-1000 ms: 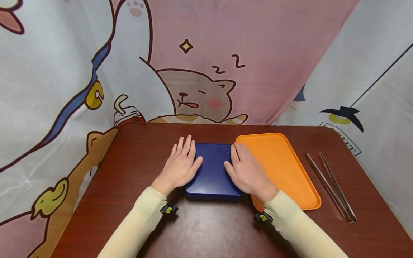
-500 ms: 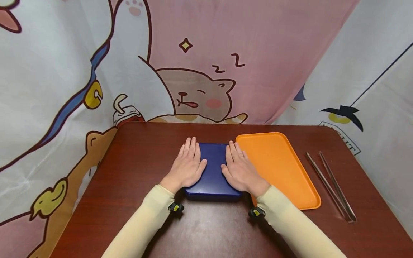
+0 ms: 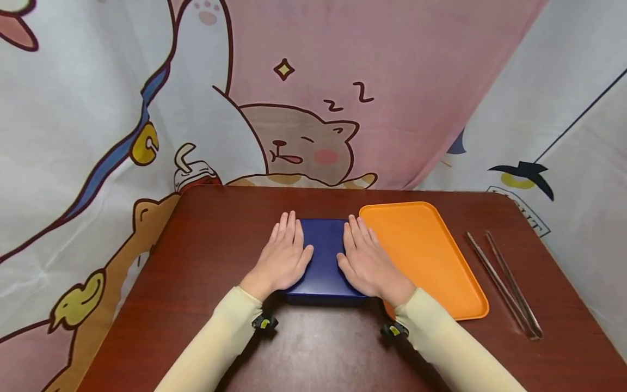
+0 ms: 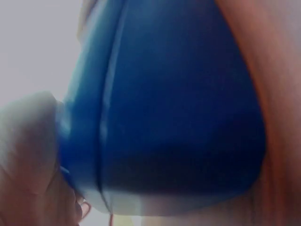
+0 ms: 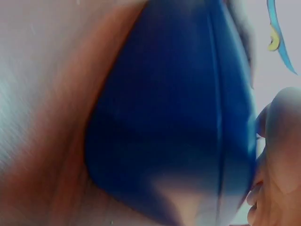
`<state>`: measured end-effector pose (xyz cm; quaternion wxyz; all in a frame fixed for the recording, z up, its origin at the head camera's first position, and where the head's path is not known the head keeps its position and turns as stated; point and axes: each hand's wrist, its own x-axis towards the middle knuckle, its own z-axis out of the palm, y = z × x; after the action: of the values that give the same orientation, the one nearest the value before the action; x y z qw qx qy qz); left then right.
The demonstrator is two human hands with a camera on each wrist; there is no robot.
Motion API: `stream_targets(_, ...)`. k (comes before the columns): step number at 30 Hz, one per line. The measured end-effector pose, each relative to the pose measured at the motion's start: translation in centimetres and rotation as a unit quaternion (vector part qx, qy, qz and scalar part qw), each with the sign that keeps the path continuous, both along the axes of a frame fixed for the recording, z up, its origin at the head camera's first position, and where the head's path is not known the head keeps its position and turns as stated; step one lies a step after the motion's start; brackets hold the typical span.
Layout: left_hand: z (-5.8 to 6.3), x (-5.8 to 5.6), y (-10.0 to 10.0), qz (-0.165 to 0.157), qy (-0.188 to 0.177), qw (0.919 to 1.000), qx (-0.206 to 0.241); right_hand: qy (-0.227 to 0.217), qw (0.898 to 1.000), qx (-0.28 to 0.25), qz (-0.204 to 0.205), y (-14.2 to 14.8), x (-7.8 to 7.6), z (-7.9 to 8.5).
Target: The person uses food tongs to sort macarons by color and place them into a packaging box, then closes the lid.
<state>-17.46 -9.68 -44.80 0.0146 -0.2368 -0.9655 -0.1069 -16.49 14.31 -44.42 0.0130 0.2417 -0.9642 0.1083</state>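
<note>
A dark blue lidded box (image 3: 324,258) lies flat on the brown table, in the middle of the head view. My left hand (image 3: 281,258) rests on the left part of its lid, fingers straight and pointing away from me. On the right part lies my right hand (image 3: 371,265), also with straight fingers, its thumb turned inward. In the left wrist view the side of the blue box (image 4: 183,103) fills most of the picture, with a lid seam along it. The right wrist view shows the opposite side of the box (image 5: 160,103) close up.
An orange tray (image 3: 423,261) lies right of the box, partly under my right forearm in the head view. Metal tongs (image 3: 504,286) lie spread further right. A cartoon-printed curtain (image 3: 392,65) hangs behind the brown table (image 3: 210,234).
Both hands have moved inward from the box's side edges onto its lid, closer together. Over the last half second they have stayed almost still. The box, tray and tongs keep their places.
</note>
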Motion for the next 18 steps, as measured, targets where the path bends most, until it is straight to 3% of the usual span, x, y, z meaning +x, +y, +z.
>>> stream_targets(4, 0.1, 2.5, 0.1, -0.019, 0.033, 0.9993, -0.004, 0.027, 1.000, 0.008, 0.013, 0.0, 2.6, 0.2)
stream_targets(9, -0.7, 5.1, 0.5, -0.042, 0.079, 0.9957, -0.025, 0.057, 0.998, 0.023, 0.031, 0.1, 5.4, -0.9)
stream_targets(13, -1.3, 5.9, 0.7, -0.039, 0.108, 0.9929, -0.030, 0.083, 0.996, 0.020, 0.028, -0.1, 6.1, -1.7)
stream_targets(18, -1.9, 6.1, 0.8, -0.030, 0.115, 0.9927, -0.019, 0.091, 0.995, 0.001, 0.027, -0.2, 6.3, -2.2)
